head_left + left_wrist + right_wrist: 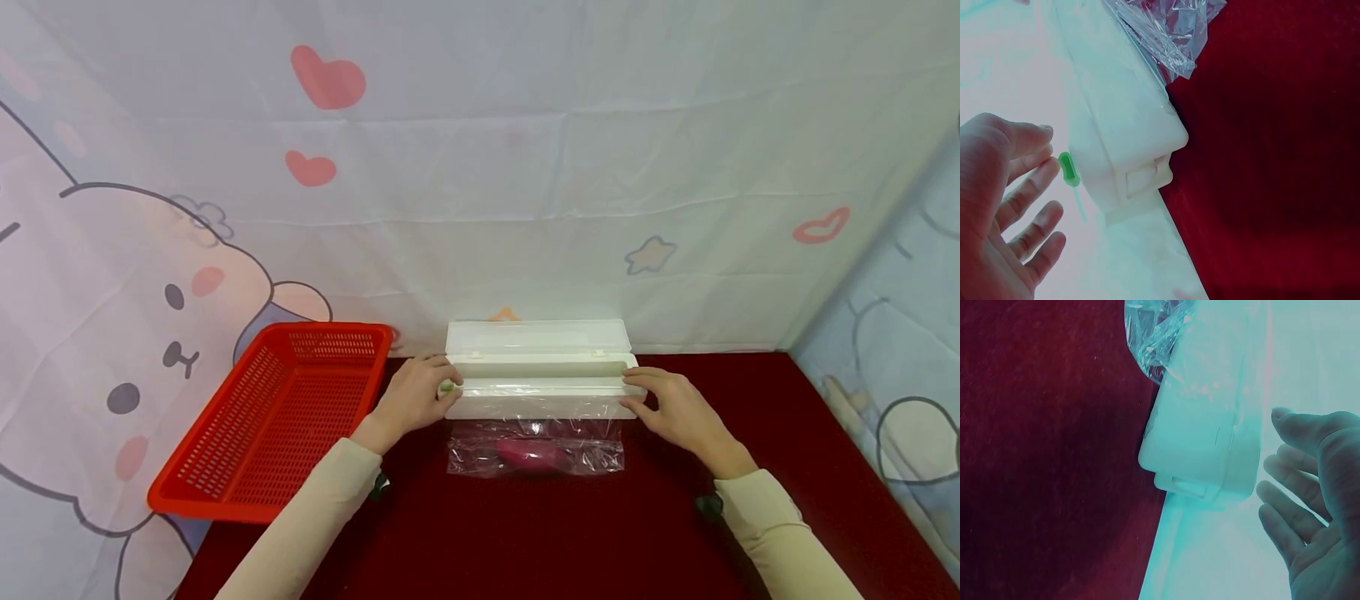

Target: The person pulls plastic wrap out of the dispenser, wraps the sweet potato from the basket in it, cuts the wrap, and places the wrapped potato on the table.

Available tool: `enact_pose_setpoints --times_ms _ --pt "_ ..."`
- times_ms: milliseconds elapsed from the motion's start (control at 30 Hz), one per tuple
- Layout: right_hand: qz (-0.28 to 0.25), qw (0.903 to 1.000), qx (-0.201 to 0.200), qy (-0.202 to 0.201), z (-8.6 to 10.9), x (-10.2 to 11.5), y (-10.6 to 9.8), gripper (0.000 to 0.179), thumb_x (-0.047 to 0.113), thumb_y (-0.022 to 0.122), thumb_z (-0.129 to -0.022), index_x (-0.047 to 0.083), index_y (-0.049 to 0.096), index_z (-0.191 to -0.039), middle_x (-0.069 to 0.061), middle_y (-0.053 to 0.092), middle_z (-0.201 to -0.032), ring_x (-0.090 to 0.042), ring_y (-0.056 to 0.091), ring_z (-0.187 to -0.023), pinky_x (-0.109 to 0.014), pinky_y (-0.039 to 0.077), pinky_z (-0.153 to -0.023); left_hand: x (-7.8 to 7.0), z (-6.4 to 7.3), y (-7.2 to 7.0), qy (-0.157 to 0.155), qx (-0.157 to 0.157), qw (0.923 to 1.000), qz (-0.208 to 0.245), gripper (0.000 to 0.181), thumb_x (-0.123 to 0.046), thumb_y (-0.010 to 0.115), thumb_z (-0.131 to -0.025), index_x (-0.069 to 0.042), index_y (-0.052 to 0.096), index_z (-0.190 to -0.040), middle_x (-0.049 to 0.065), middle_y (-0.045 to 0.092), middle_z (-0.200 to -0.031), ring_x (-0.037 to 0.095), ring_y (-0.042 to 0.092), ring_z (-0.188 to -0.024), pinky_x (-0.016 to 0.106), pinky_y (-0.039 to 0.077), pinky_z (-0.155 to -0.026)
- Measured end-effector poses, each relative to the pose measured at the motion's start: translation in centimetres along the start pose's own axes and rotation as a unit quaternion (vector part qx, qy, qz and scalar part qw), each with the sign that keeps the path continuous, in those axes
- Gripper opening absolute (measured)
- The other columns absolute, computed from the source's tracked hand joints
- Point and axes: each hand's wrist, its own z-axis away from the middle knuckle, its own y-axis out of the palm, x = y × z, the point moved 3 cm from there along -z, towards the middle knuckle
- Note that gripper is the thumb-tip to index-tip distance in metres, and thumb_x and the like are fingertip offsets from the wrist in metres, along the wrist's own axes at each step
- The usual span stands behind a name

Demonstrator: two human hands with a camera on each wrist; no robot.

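Note:
A white cling film dispenser (543, 406) lies across the dark red table, its lid (538, 337) raised at the back. Clear cling film (592, 458) hangs out of its front over a pink, rounded object (531, 454) whose kind is unclear. My left hand (417, 392) is at the dispenser's left end, fingertips close to a small green slider (1069, 169). At the opposite end is my right hand (675, 408), thumb and fingers spread around the corner. Both wrist views show loosely bent fingers (1291, 519) beside the box; firm contact cannot be made out.
A red perforated plastic basket (225, 510) stands left of the dispenser, near my left forearm. The red cloth-covered table (555, 542) extends in front. A pale curtain (480, 167) printed with hearts and a cartoon animal hangs close behind the raised lid.

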Motion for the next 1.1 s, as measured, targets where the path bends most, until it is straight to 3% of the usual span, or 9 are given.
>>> enact_pose_setpoints --times_ms 500,1100 --pt "0.012 0.9995 -0.013 -0.026 -0.6 1.0 0.7 0.020 0.009 0.085 -0.091 0.001 0.080 -0.108 -0.015 0.076 -0.113 -0.033 0.072 -0.102 -0.048 0.062 -0.081 -0.7 -0.7 0.7 -0.019 0.029 0.9992 -0.018 0.013 -0.027 0.083 -0.093 -0.017 0.081 -0.101 0.004 0.078 -0.106 0.033 0.069 -0.110 0.052 0.055 -0.099" --pt "0.023 0.9988 -0.022 -0.038 -0.7 0.9 1.1 0.006 0.006 0.083 -0.092 0.004 0.081 -0.097 -0.005 0.069 -0.095 -0.021 0.059 -0.088 -0.039 0.053 -0.072 -0.7 -0.6 1.0 -0.037 0.051 0.9976 -0.027 0.007 -0.027 0.081 -0.096 -0.021 0.083 -0.097 0.000 0.079 -0.105 0.031 0.068 -0.111 0.052 0.055 -0.099"
